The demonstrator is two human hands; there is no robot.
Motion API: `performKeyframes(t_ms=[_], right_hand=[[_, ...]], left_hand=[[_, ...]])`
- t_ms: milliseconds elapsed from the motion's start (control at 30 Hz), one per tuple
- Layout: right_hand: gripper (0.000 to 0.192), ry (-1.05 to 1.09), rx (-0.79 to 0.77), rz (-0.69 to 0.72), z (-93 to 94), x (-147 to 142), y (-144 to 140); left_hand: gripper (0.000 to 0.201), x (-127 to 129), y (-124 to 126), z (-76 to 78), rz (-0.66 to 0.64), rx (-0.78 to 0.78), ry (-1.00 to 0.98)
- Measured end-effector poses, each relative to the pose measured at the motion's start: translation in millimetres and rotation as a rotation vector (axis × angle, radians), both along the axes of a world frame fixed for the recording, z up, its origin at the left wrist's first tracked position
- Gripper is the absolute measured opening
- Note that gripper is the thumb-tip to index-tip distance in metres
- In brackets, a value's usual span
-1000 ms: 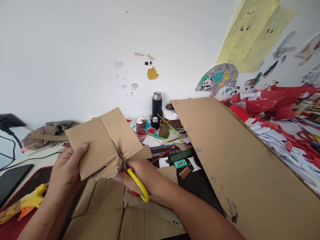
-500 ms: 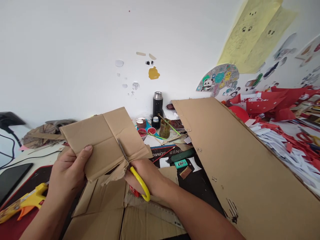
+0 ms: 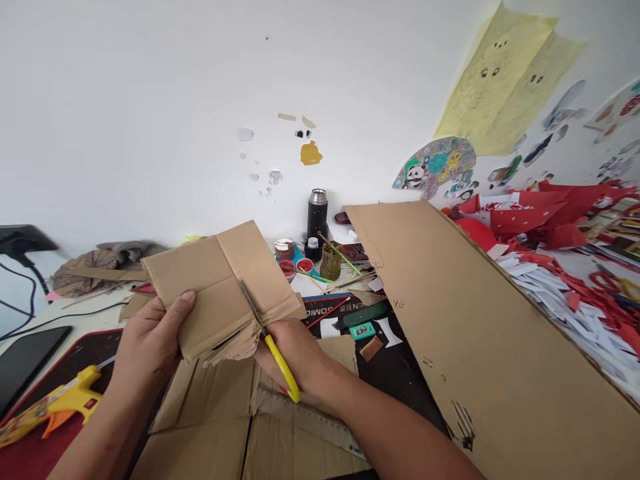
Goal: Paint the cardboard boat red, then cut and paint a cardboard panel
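Observation:
My left hand grips the left side of a creased piece of cardboard, thumb on top, holding it up over the table. In my right hand are scissors with a yellow handle; a bit of red shows below it. One blade lies across the near right part of the piece, along a cut. Torn, layered strips hang from its lower edge near the blades. Underneath, larger folded cardboard lies on the table with a clear ruler on it.
A large cardboard sheet leans on the right, beside shredded white and red paper. A yellow glue gun lies at left. Farther back stand a black thermos, paint pots and a jar with brushes.
The held cardboard and my left hand sit slightly farther right in view. The scissors have turned a little, so less of their red handle part shows. My right hand keeps hold of them.

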State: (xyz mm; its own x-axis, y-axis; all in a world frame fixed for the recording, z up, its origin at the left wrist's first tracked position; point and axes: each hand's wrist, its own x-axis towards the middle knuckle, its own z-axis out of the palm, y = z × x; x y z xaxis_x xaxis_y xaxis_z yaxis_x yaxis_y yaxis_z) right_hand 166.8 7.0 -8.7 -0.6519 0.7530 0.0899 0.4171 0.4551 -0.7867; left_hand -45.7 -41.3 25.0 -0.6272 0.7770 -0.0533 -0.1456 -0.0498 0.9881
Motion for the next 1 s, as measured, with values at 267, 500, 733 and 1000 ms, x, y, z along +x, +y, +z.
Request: performKeyframes(t_ms=[267, 500, 733, 1000], right_hand=[[0.010, 0.029, 0.008, 0.009, -0.5, -1.0, 0.5], [0.017, 0.132, 0.061, -0.019, -0.7, -4.1, -1.5], [0.027, 0.134, 0.011, -0.034, 9.2, -3.9, -6.1], [0.009, 0.199, -0.062, -0.004, 3.7, -3.9, -1.5]], left_hand=[[0.070, -2.8, 1.8, -1.5, -0.027, -0.030, 0.019], [0.068, -3.8, 1.3, -1.6, -0.066, -0.014, -0.004], [0.070, 2.3, 1.5, -0.7, -0.039, -0.033, 0.011], [0.061, 1.9, 5.7, -8.9, -0.031, 0.006, 0.045]])
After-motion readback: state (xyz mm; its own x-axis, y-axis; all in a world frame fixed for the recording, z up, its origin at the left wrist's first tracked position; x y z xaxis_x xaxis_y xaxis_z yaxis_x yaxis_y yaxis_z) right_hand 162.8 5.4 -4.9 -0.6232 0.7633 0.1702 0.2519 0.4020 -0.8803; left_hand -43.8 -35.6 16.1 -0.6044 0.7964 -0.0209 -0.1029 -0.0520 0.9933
